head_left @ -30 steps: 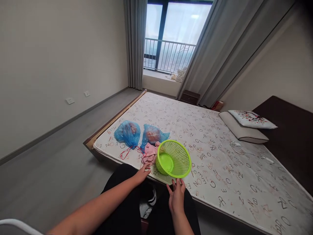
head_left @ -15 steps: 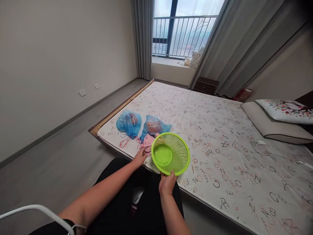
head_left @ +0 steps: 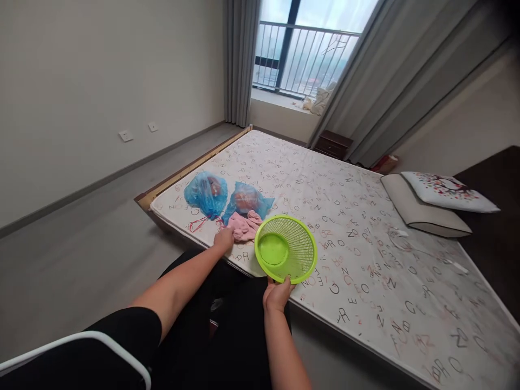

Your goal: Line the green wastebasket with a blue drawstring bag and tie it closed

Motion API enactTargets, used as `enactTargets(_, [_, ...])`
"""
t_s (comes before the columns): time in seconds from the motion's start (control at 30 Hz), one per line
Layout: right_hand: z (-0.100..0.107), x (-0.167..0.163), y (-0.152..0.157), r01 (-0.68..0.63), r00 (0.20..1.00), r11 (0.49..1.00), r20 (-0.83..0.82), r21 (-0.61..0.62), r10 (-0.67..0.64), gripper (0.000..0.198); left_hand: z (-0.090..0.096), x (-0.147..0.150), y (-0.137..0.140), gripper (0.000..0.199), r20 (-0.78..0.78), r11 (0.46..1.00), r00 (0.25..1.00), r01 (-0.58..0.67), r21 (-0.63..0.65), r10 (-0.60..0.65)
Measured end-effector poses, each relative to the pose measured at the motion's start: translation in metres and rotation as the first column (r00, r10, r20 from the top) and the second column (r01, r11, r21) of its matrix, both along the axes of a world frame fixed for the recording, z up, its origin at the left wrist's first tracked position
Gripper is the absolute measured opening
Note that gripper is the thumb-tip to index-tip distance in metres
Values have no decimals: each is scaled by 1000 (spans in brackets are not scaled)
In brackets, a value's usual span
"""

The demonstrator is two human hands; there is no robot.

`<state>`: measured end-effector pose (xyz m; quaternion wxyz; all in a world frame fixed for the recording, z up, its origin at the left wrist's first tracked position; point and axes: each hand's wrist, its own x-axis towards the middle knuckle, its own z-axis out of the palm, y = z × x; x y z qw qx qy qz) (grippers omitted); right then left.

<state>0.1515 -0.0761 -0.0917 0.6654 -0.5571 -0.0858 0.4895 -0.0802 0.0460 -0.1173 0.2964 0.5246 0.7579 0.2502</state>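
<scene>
Where the green basket (head_left: 303,244) sits: at the near edge of the bed, its mouth seemingly tipped toward the viewer.
Right hand (head_left: 278,295): at the basket's near rim, grip grasping it, thumb above and fingers underneath.
Left hand (head_left: 224,240): left of the basket, curled against the side of the pink cloth; the fingers are hidden, so whether this grip has caught any fabric I cannot tell.
Pink cloth (head_left: 244,226): crumpled, just left of the basket.
Nearer blue bag (head_left: 247,199): beyond the basket and to its left, behind the cloth.
Farther blue bag (head_left: 205,193): farther left of the basket, red drawstrings (head_left: 199,223) trailing from its near side.
Patterned pillow (head_left: 450,195): well to the right of the basket.
Step in hand: judging by the poses, taking hold of the cloth while the basket is steadied.
Next move: would call for a sure pinch on the cloth, a level hold on the rim, and fingers free of the drawstrings.
</scene>
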Motion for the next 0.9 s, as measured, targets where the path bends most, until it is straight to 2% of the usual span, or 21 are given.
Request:
enactTargets(0.17, [-9, -2, 8, 29, 1000, 999, -7, -29, -29, 75, 73, 19, 9, 31, 85, 961, 995, -70, 266, 49])
enactTargets(0.23, [-12, -4, 11, 15, 1000, 999, 25, -48, -13, 76, 102, 30, 4, 27, 139, 911, 990, -72, 406, 16])
enactTargets(0.3, [-15, -6, 11, -17, 997, 999, 74, -51, 21, 79, 126, 44, -6, 20, 212, 817, 976, -75, 572, -58])
enactTargets(0.37, [-17, -6, 10, -60, 990, 997, 127, -37, 65, 81, 142, 59, -18, 18, 212, 774, 960, 7, 633, -182])
enactTargets(0.43, [-17, -5, 7, -100, 981, 995, 163, -28, 104, 84, 149, 71, -29, 23, 161, 781, 900, 250, 572, -405])
enactTargets(0.47, [-17, -5, 5, -123, 977, 992, 174, -28, 126, 85, 148, 74, -35, 29, 145, 760, 831, 402, 510, -537])
enactTargets(0.5, [-16, -4, 3, -144, 973, 989, 180, -31, 147, 86, 145, 76, -41, 35, 137, 717, 750, 536, 446, -647])
enactTargets(0.53, [-16, -2, 1, -162, 970, 986, 180, -33, 165, 86, 139, 75, -48, 41, 133, 672, 686, 625, 396, -716])
enactTargets(0.57, [-16, 0, -1, -177, 968, 984, 175, -31, 180, 87, 130, 73, -56, 44, 122, 661, 671, 653, 371, -731])
enactTargets(0.6, [-16, 1, -2, -191, 967, 981, 165, -29, 193, 86, 119, 69, -65, 45, 103, 694, 715, 617, 372, -691])
enactTargets(0.63, [-16, 3, -4, -198, 968, 980, 153, -27, 200, 85, 107, 64, -75, 44, 85, 760, 802, 519, 392, -591])
enactTargets(0.67, [-15, 6, -6, -202, 969, 979, 138, -24, 203, 82, 93, 58, -85, 43, 89, 836, 898, 361, 414, -431])
enactTargets(0.7, [-14, 8, -7, -206, 970, 978, 125, -26, 208, 80, 78, 53, -95, 44, 117, 889, 961, 181, 422, -251])
enactTargets(0.73, [-13, 9, -8, -213, 970, 976, 114, -32, 216, 77, 64, 47, -105, 52, 177, 920, 981, 10, 393, -86])
enactTargets(0.77, [-12, 11, -9, -224, 968, 974, 106, -36, 227, 75, 51, 41, -112, 63, 275, 942, 960, -133, 308, 46])
enactTargets(0.8, [-11, 12, -9, -236, 965, 971, 104, -40, 239, 73, 40, 36, -116, 70, 388, 958, 911, -223, 182, 139])
enactTargets(0.87, [-10, 11, -10, -266, 955, 962, 122, -54, 271, 72, 25, 28, -116, 66, 569, 972, 794, -234, -36, 212])
enactTargets(0.9, [-11, 11, -10, -279, 948, 958, 141, -63, 285, 73, 22, 24, -113, 62, 643, 975, 736, -201, -91, 211])
